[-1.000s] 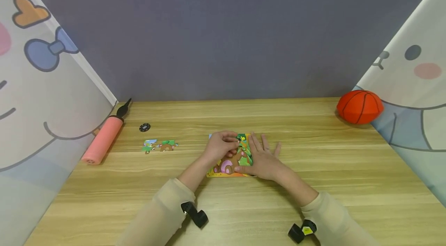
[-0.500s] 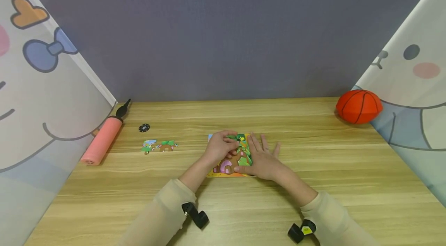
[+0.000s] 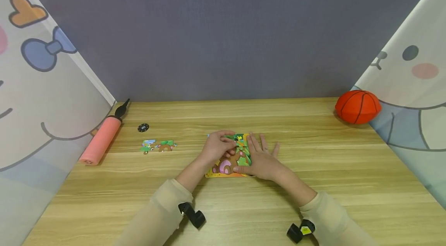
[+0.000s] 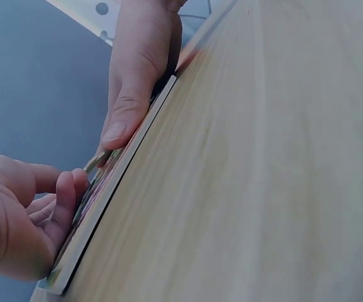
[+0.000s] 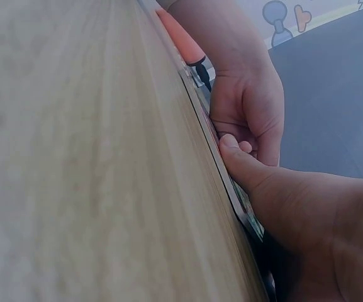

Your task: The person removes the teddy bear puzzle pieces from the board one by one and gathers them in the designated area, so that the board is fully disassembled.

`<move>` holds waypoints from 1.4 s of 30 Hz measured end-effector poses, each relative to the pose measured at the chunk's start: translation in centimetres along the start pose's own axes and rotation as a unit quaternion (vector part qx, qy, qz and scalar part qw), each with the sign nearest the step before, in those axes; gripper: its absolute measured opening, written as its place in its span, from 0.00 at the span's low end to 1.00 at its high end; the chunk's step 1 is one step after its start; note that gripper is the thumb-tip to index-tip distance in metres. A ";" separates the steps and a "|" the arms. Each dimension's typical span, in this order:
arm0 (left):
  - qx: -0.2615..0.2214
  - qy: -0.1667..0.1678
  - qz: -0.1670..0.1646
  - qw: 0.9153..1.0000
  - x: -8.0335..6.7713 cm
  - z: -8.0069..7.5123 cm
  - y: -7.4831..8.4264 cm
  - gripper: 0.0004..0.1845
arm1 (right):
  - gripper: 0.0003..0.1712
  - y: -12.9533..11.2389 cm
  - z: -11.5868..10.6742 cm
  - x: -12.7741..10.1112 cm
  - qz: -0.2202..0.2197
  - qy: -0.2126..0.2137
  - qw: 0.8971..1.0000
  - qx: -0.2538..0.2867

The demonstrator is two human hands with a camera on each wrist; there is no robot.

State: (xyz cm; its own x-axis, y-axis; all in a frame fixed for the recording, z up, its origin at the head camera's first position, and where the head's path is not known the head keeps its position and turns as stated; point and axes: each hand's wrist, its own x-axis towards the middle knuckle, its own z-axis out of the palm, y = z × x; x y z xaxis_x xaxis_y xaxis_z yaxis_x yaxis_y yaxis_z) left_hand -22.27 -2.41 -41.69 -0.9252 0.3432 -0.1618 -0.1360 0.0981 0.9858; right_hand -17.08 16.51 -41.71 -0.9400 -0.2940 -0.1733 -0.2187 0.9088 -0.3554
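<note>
Head view: the left hand [image 3: 216, 147] pinches a puzzle piece [image 3: 234, 138] over the puzzle board [image 3: 224, 169], which the right hand [image 3: 262, 158] presses flat-fingered.

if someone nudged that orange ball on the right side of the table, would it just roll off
Probably not far. The orange ball looks squashed and underinflated, sitting flat on the table, so it would likely wobble or slide rather than roll freely. It seems soft and light. It also rests near the curtain, which might stop it.

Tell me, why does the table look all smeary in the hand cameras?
Left wrist view: the table lies right by the lens, so its grain blurs; the puzzle edge looks sharper. Right wrist view: same blur near the lens. Head view: even light, sharp.
</note>
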 end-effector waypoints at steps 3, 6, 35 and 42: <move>-0.007 -0.005 0.002 1.000 0.0 -0.2 0.0 0.25 | 0.72 0.0 0.0 0.0 0.000 0.000 1.000 0.000; -0.005 -0.007 0.004 1.000 -0.1 -0.5 0.0 0.25 | 0.72 0.0 0.0 0.0 -0.001 0.002 1.000 -0.002; -0.002 -0.005 0.003 1.000 -1.2 -4.0 -0.2 0.26 | 0.72 0.1 0.2 0.1 0.008 0.007 1.000 -0.010; -0.017 -0.005 0.003 1.000 -1.8 -5.6 -0.2 0.28 | 0.72 0.1 0.3 0.2 0.009 0.005 1.000 -0.016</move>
State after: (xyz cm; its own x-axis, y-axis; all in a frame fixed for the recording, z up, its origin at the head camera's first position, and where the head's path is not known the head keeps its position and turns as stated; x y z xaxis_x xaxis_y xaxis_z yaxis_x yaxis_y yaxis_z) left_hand -22.58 -8.22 -41.39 -0.9226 0.3527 -0.1560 -0.1424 0.0643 0.9877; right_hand -17.18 16.49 -42.02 -0.9464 -0.2740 -0.1711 -0.2092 0.9234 -0.3217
